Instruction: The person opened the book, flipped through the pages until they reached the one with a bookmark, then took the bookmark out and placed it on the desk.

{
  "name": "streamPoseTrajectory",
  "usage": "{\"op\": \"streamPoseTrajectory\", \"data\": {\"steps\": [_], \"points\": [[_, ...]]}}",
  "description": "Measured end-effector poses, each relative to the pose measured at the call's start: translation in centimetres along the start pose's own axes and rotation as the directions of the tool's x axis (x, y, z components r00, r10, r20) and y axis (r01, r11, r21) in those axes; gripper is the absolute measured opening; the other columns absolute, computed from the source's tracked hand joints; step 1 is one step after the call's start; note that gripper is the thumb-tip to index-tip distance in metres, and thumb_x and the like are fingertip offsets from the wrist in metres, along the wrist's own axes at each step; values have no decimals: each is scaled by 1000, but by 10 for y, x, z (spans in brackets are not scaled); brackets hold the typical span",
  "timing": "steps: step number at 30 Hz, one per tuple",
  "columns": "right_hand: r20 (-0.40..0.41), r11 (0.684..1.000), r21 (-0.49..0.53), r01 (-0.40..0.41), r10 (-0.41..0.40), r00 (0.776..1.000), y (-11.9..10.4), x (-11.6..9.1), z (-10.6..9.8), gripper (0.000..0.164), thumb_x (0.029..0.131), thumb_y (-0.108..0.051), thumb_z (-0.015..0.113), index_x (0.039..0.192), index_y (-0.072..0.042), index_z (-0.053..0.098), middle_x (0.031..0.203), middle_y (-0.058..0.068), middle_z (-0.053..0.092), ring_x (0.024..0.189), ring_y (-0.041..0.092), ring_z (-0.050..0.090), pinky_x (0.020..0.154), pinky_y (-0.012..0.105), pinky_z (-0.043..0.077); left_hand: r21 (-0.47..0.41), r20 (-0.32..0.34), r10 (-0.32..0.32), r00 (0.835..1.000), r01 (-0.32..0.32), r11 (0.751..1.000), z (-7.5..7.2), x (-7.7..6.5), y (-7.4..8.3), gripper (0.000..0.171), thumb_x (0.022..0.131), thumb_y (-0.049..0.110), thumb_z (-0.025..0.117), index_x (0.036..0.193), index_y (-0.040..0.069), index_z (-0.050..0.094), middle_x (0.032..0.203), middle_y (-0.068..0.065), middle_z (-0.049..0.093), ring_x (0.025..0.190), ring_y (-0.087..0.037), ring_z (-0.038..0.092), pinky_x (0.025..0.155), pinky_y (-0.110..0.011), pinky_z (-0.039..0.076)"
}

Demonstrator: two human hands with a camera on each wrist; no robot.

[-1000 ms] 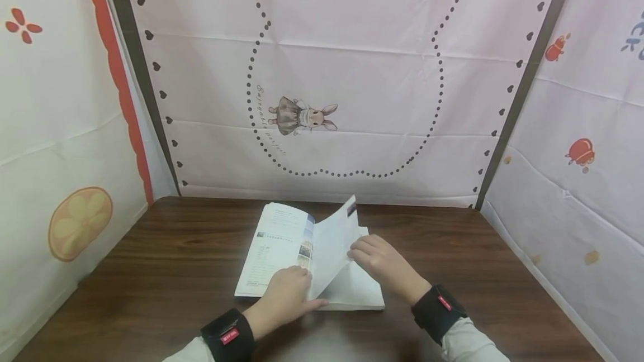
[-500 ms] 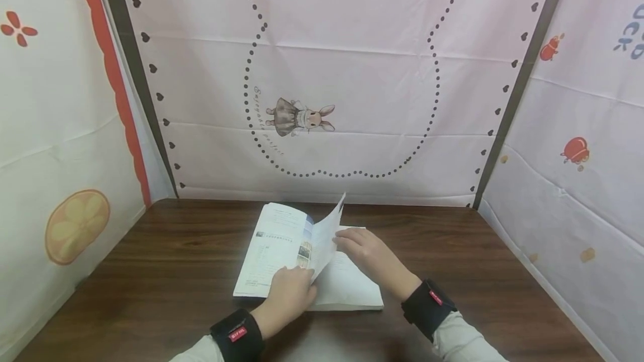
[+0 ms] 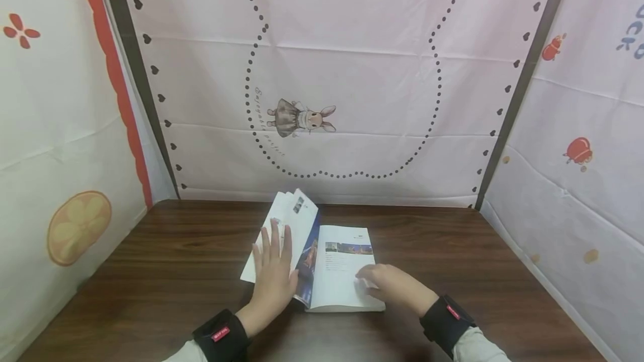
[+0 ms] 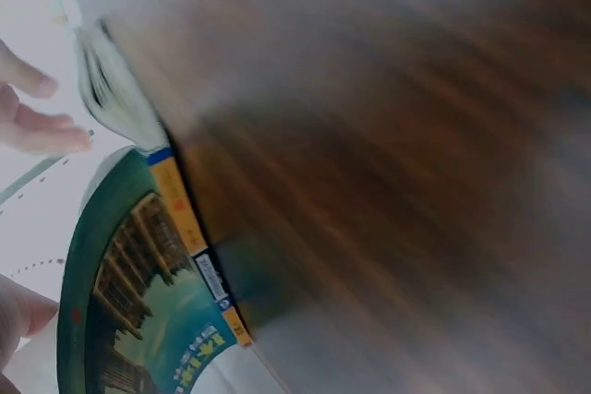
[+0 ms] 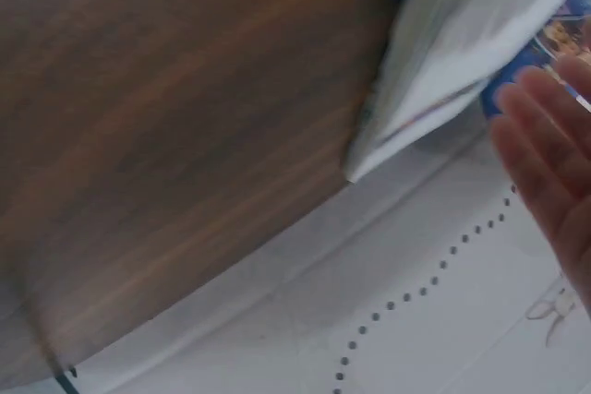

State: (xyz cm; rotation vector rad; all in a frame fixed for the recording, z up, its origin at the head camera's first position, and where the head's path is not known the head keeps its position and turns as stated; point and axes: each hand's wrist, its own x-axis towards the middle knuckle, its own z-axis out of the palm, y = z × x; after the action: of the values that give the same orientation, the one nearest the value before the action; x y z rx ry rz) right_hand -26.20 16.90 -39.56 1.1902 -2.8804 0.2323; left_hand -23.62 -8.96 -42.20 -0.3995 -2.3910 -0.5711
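Note:
A thick book lies spread apart, its white right page (image 3: pixel 342 284) printed with a photo strip near the top. The left leaves (image 3: pixel 302 217) slant up and fan out, and a blue picture page (image 3: pixel 308 264) shows beside the gutter. My left hand (image 3: pixel 273 275) rests on those left leaves with fingers straight and spread. Over the outer edge of the right page is my right hand (image 3: pixel 397 284), fingers loosely bent and nothing held. In the left wrist view the green cover (image 4: pixel 88 274) and yellow spine (image 4: pixel 180 200) show from below. The right wrist view shows straight fingers (image 5: pixel 545 126).
Under the book is a dark brown wooden table (image 3: pixel 191 250). A pale cloth with a rabbit print (image 3: pixel 302 118) hangs behind its far edge. Printed cloths stand at the left (image 3: pixel 75 144) and right (image 3: pixel 568 211) sides. Black bands circle both wrists.
The page that stood upright has gone over to the left, baring a new right page. My left hand has moved up onto the left leaves and spread; the right hand has drawn back rightward.

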Motion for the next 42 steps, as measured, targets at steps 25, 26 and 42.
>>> {"op": "streamPoseTrajectory", "data": {"steps": [25, 26, 42], "points": [[90, 999, -3, -36, 36, 995, 12, -14, 13, 54, 72, -32, 78, 117, -7, 64, 127, 13, 62, 108, 26, 63, 90, 40, 52, 203, 489, 262, 832, -401, 893, -5, -18, 8, 33, 86, 17, 62, 114, 1, 65, 119, -14, 65, 113, -33, 61, 82, -45, 55], [94, 999, 6, -36, 35, 995, 13, -14, 12, 53, 72, -31, 78, 117, -7, 64, 126, 12, 62, 108, 25, 64, 90, 39, 52, 193, 487, 250, 837, -382, 904, -6, -18, 7, 33, 86, 17, 62, 114, 0, 65, 119, -14, 65, 113, -33, 61, 81, -44, 55], [-78, 980, -156, 121, -134, 988, 16, -13, 7, 11, 77, -2, 70, 74, -12, 69, 66, -6, 67, 54, -2, 46, 56, 15, 45, 92, 472, 179, 863, -250, 964, -7, -12, 8, 26, 86, 15, 63, 103, -4, 68, 111, -19, 67, 104, -32, 65, 82, -40, 55]]}}
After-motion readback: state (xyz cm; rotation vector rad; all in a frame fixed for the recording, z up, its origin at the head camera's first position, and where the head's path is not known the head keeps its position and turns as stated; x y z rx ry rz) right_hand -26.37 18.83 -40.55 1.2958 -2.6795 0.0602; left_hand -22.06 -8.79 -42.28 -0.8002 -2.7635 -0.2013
